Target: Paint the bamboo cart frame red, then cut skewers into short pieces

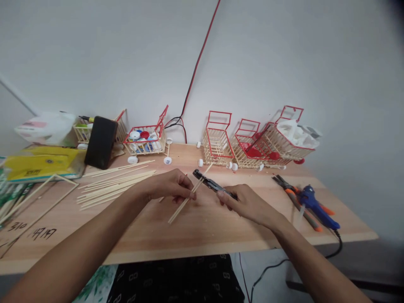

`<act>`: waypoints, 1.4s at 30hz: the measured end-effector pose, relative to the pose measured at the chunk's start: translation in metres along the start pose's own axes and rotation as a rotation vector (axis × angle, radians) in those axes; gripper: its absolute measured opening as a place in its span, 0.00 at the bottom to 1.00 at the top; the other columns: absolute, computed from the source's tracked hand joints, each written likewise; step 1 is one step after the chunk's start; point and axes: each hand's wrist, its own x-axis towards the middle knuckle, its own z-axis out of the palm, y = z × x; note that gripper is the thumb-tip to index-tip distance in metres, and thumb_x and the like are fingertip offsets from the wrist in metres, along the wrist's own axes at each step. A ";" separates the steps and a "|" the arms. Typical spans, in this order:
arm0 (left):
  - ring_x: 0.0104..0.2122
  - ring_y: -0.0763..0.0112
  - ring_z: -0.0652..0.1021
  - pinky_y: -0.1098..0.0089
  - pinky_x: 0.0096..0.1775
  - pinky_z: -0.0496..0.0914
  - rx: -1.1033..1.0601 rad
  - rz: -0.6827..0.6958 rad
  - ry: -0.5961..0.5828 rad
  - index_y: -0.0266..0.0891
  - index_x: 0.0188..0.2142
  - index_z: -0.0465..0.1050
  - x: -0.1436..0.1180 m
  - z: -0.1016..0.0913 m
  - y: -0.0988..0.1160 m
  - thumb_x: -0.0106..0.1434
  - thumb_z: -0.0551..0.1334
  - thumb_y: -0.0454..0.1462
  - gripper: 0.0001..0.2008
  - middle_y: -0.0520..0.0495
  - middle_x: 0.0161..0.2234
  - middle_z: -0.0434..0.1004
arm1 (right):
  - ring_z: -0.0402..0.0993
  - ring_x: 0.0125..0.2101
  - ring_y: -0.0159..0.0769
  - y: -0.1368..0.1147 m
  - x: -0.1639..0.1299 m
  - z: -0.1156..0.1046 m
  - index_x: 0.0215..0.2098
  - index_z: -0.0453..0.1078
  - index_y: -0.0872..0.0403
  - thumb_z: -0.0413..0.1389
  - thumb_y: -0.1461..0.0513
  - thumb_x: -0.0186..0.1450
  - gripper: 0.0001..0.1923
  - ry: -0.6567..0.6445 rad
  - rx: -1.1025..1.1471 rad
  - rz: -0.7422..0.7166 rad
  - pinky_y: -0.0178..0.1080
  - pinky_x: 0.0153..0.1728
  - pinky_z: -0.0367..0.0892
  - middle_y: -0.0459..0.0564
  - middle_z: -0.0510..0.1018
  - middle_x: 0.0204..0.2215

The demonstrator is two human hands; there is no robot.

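A thin wooden stick is pinched in the left hand fingers mid-bench, right hand fingers wrapped around black cutters, bare bench toward the front edge.

Handwritten "310" and "147 147" on the wooden table.

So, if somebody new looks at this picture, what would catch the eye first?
Probably the two hands at the middle of the table: the left hand holds thin wooden sticks and the right hand holds black cutting pliers at them. Next, the row of small red-framed stick carts along the wall, and the blue glue gun at the right.
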 end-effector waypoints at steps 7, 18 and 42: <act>0.16 0.80 0.67 0.78 0.20 0.58 -0.028 0.004 -0.009 0.34 0.26 0.77 0.009 0.009 -0.007 0.55 0.65 0.40 0.09 0.54 0.16 0.69 | 0.61 0.23 0.30 0.006 -0.006 0.008 0.24 0.65 0.55 0.42 0.44 0.67 0.27 0.016 0.021 0.000 0.34 0.24 0.52 0.45 0.68 0.21; 0.16 0.80 0.65 0.78 0.19 0.57 -0.065 -0.052 -0.066 0.35 0.23 0.75 0.021 0.020 -0.018 0.56 0.65 0.39 0.10 0.54 0.15 0.67 | 0.57 0.18 0.29 0.018 -0.013 0.015 0.19 0.59 0.54 0.39 0.43 0.68 0.30 -0.029 -0.067 0.042 0.36 0.22 0.48 0.45 0.64 0.16; 0.14 0.79 0.68 0.78 0.17 0.62 -0.034 -0.090 -0.101 0.35 0.21 0.73 0.023 0.028 -0.022 0.53 0.63 0.33 0.07 0.54 0.14 0.69 | 0.57 0.15 0.28 0.009 -0.014 0.017 0.15 0.56 0.53 0.37 0.41 0.66 0.33 -0.106 -0.073 0.121 0.36 0.19 0.50 0.48 0.65 0.12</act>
